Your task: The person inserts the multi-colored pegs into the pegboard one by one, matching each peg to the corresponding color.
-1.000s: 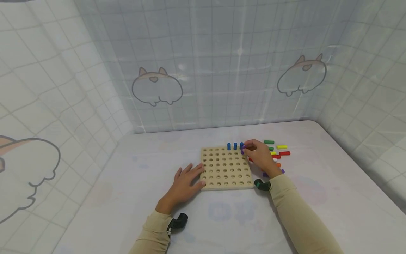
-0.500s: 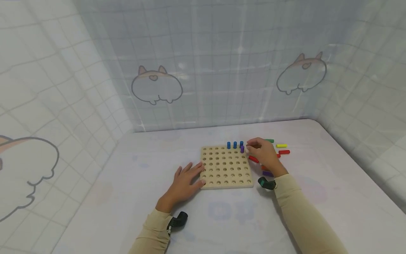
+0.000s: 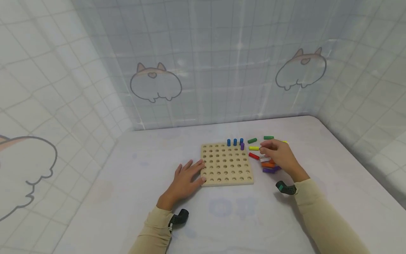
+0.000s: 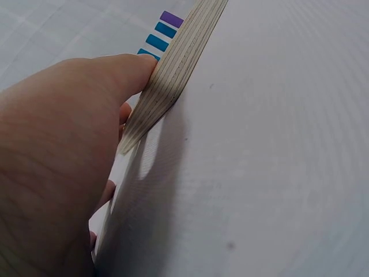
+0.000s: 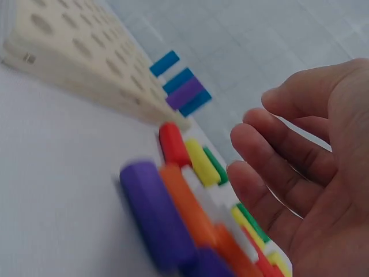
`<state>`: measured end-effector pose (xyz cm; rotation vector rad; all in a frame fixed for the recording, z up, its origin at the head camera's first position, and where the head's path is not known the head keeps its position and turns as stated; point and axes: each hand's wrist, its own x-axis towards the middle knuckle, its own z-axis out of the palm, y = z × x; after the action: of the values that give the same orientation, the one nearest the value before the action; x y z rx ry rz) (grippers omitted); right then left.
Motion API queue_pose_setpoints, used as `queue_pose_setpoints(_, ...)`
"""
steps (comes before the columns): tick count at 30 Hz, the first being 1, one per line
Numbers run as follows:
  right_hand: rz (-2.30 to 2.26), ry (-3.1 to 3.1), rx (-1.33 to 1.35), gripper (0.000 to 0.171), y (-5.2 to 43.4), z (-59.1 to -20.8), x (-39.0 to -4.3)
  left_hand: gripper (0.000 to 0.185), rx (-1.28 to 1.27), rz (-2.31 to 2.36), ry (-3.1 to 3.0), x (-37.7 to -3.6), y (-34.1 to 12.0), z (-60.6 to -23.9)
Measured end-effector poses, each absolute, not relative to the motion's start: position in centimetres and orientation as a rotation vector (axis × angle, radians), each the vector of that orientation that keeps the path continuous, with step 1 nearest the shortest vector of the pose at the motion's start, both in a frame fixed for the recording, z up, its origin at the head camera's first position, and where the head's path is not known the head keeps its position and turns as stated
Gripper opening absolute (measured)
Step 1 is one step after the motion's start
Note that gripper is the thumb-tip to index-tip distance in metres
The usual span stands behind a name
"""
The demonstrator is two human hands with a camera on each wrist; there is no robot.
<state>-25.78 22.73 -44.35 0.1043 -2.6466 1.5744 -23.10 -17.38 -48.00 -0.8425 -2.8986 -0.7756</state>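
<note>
On the table [image 3: 336, 176], the pegboard [image 3: 221, 170] is touched at its left edge by the left hand [image 3: 184, 181], fingers spread; three blue pegs [image 3: 235, 142] and a purple peg [image 3: 242, 146] are stood at its far right corner. Loose pegs [image 3: 268, 164] beside its right edge are overhung by the right hand [image 3: 280, 155], fingertips apart

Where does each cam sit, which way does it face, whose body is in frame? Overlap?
Head: on the person's head, facing forward and down at the wooden board, loose pegs and wall; left hand, right hand and both sleeves show.
Left wrist: on that wrist, looking along the board's side; only the left hand shows.
Right wrist: on that wrist, looking across loose pegs toward the board; only the right hand shows.
Shared by both wrist views: board, standing blue pegs, purple peg.
</note>
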Motion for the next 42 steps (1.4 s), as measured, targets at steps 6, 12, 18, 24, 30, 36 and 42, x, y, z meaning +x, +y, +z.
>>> queue_pose_setpoints(6,1.485,-2.667,0.057,0.039,24.6,-45.1,-24.5,0.061,-0.841,-0.776,-2.894,-23.1,-17.4,-48.0)
queue_pose_setpoints(12,1.472,-2.677,0.061,0.042,25.9,-45.2,-23.5,0.062,-0.831,-0.785,-2.893,-23.0,-17.3,-47.9)
queue_pose_setpoints(18,1.41,-2.72,0.045,0.045,27.2,-45.2,-22.6,0.06,-0.829,-0.796,-2.876,-22.9,-17.3,-47.7)
queue_pose_setpoints(24,1.335,-2.763,0.028,0.043,28.2,-45.5,-21.8,0.06,-0.841,-0.804,-2.874,-22.9,-17.4,-47.8)
queue_pose_setpoints(30,1.36,-2.787,0.071,0.039,28.6,-45.6,-21.5,0.06,-0.841,-0.804,-2.882,-23.0,-17.3,-47.9)
queue_pose_setpoints(36,1.282,-2.892,0.14,0.027,28.5,-45.8,-21.8,0.06,-0.831,-0.793,-2.884,-22.9,-17.3,-48.0)
queue_pose_setpoints(42,1.197,-2.951,0.178,0.021,28.3,-46.2,-21.9,0.06,-0.829,-0.796,-2.884,-23.0,-17.3,-48.1)
